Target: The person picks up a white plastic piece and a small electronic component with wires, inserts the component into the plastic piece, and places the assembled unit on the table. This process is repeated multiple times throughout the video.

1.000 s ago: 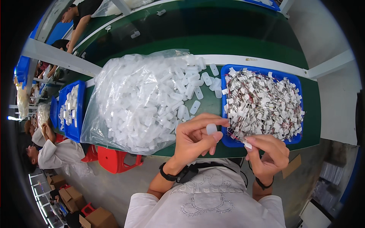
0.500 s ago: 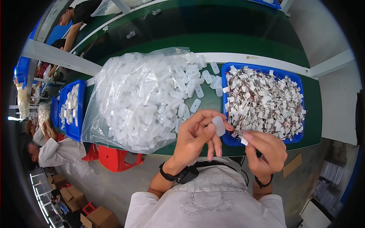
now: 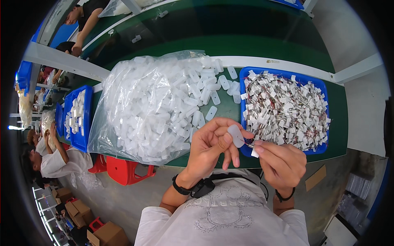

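Observation:
Between the thumb and fingers of my left hand [image 3: 211, 143] is a translucent white plastic cover [image 3: 235, 136], oblong with rounded ends. My right hand [image 3: 283, 162] pinches a small wired part with a white tab [image 3: 255, 153]; its thin metal end meets the edge of the cover. Whether that end has entered the cover is too small to tell. Close beyond my right hand stands a blue tray [image 3: 243, 110] heaped with similar wired parts [image 3: 287, 110]. To the left, a clear plastic bag [image 3: 98, 127] spills many more white covers [image 3: 156, 106] onto the green table.
Blue bins [image 3: 87, 119] of white pieces stand at the left end. Behind the table runs a white frame rail [image 3: 283, 64] with a green conveyor [image 3: 230, 37] beyond. A red stool [image 3: 123, 170] is left of me. Other people sit and work at the far left.
My right hand has moved left with the wired part, bringing its metal end up to the cover. My left hand stays nearly in place, the cover slightly tilted.

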Demonstrator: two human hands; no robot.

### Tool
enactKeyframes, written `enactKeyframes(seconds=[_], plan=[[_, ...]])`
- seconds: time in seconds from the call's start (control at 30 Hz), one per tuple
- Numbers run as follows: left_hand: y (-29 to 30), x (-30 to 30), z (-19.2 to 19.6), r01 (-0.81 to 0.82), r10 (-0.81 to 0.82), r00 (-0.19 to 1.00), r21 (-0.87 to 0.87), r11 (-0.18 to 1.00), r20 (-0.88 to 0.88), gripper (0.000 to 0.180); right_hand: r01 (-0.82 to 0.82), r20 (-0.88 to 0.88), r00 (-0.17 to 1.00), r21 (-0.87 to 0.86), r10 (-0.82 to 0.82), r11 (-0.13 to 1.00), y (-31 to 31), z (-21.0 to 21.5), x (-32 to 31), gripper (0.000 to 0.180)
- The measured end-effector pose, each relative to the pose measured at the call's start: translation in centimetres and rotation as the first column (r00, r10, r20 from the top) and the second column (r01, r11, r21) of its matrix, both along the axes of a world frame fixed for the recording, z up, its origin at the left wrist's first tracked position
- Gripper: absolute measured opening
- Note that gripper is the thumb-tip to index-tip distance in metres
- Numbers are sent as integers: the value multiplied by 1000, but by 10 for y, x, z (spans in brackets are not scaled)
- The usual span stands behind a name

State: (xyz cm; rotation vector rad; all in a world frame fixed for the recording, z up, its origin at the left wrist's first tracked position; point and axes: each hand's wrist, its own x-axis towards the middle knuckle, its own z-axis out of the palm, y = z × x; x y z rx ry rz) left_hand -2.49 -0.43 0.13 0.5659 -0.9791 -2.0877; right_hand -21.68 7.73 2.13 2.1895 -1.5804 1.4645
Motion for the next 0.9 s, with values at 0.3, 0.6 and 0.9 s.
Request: enactKeyframes(seconds=[0.3,0.6,0.9], plan=[[0,1,-3,-30,32,999,-59,998,24,31,-21,0,1000,44,21,999,-1,4,-1,27],[2,-3,-5,-63,90,992,-270,961,91,25,-27,94,995,107,17,994,-1,6,-2,28],[4,-6,-2,24,-23,1000,-211,977,8,26,-23,165,986,91,7,996,-3,4,0,27]])
